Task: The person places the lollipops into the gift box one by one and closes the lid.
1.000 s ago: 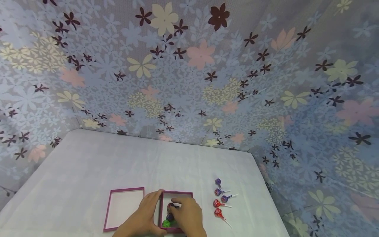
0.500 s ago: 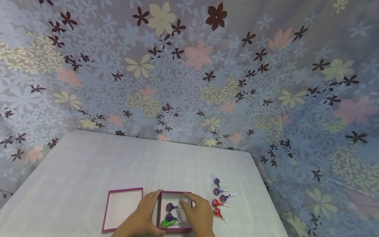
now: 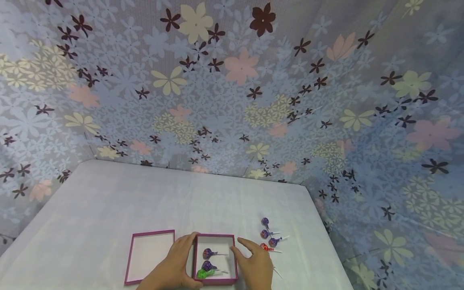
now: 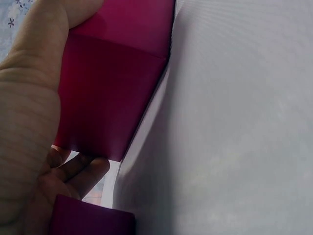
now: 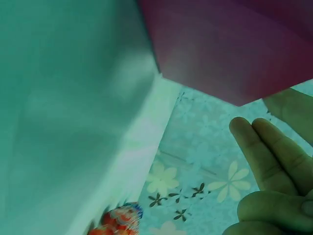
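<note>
A magenta-edged square box (image 3: 216, 235) with a white inside stands at the front of the table. Within it lie two purple-wrapped lollipops (image 3: 208, 253) and a green-wrapped lollipop (image 3: 202, 274), heads to the left and sticks to the right. My left hand (image 3: 171, 262) holds the box by its left side, fingers at the far corner and thumb at the near one; in the left wrist view they bracket the magenta wall (image 4: 107, 93). Just outside the box's right wall is my right hand (image 3: 255, 266), thumb and forefinger apart, holding nothing.
Left of the box lies a matching shallow lid (image 3: 131, 259), white inside. On the right are several loose lollipops, purple (image 3: 273, 242) and red (image 3: 264, 246); my right hand covers one head, leaving its stick (image 3: 278, 272) showing. Behind the white table (image 3: 163, 197) hangs a floral cloth (image 3: 217, 100).
My right hand has let go of a purple lollipop inside the box and moved right, out past the wall. The left hand stays at the box's left side.
</note>
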A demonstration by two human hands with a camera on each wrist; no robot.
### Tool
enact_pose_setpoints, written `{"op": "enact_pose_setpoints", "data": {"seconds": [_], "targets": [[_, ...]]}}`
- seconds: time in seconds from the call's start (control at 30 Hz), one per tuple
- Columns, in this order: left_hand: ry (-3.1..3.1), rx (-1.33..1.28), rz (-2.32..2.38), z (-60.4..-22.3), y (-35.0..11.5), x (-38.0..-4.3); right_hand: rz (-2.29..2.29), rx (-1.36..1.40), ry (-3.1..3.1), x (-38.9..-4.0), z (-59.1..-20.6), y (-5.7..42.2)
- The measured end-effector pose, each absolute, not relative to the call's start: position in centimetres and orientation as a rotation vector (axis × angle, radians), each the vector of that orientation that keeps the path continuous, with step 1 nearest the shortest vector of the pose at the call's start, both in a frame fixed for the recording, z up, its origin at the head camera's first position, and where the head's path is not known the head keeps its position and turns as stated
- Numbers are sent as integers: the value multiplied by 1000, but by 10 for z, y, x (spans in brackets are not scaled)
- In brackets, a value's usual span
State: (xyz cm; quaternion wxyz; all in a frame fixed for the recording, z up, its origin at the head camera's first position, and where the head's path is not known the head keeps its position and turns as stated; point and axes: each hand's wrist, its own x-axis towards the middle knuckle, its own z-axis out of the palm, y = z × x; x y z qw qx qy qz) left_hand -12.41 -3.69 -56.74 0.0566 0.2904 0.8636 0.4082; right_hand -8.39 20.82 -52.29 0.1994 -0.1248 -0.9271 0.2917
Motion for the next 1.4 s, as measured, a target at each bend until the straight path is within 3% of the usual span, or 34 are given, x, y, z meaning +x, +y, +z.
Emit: {"op": "enact_pose_setpoints", "data": {"seconds": [1.03,1.4], "targets": [[2571,831,1266,-564,-38,-122,678,-875,-2745,-66,-527,260],[2595,822,1230,-564,-38,-122,718,-920,-2749,-63,-525,268]]}}
